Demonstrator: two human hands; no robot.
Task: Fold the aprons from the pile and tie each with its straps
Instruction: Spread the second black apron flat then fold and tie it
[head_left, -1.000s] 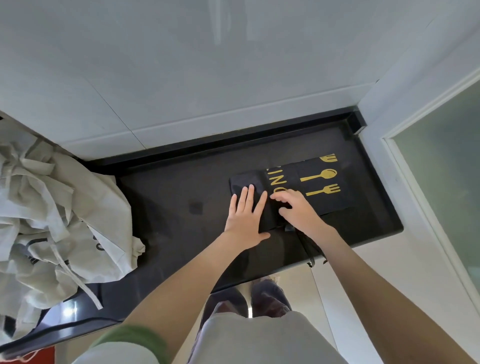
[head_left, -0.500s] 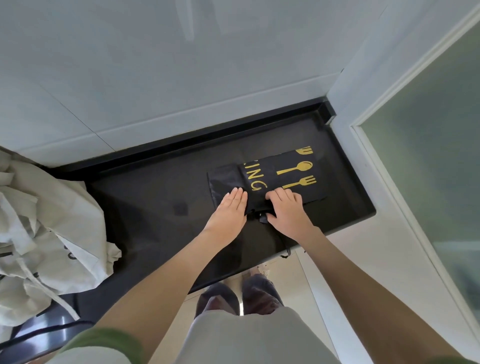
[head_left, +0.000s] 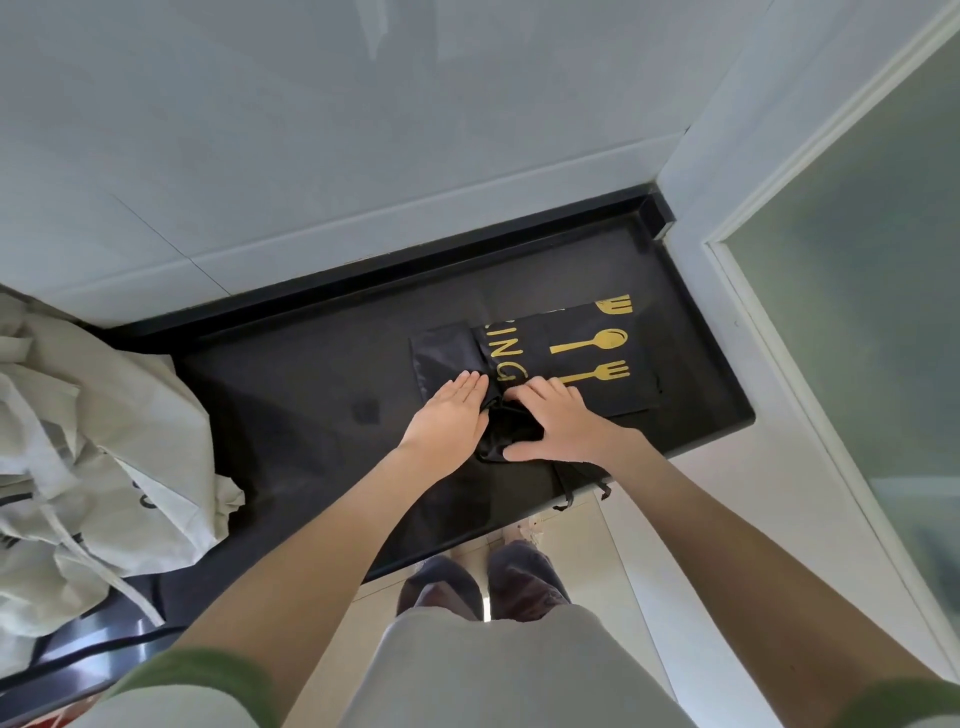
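A folded black apron (head_left: 582, 358) with gold letters and gold spoon and fork prints lies on the black countertop (head_left: 322, 395), right of centre. My left hand (head_left: 447, 415) lies flat with straight fingers on the apron's near left part. My right hand (head_left: 558, 421) presses on its near edge beside the left one, fingers bent a little over bunched black fabric (head_left: 511, 434) between the two hands. Thin black straps (head_left: 576, 480) trail from under my right wrist over the counter's front edge.
A pile of cream aprons (head_left: 88, 457) with loose straps fills the counter's left end. Pale wall tiles (head_left: 363, 130) rise behind the counter. A white frame (head_left: 769, 332) with frosted glass stands at the right. Below the edge are my legs and feet.
Both hands slid toward me along the black apron, from its middle to its near edge, and fabric has bunched up between them. The camera view shifted.
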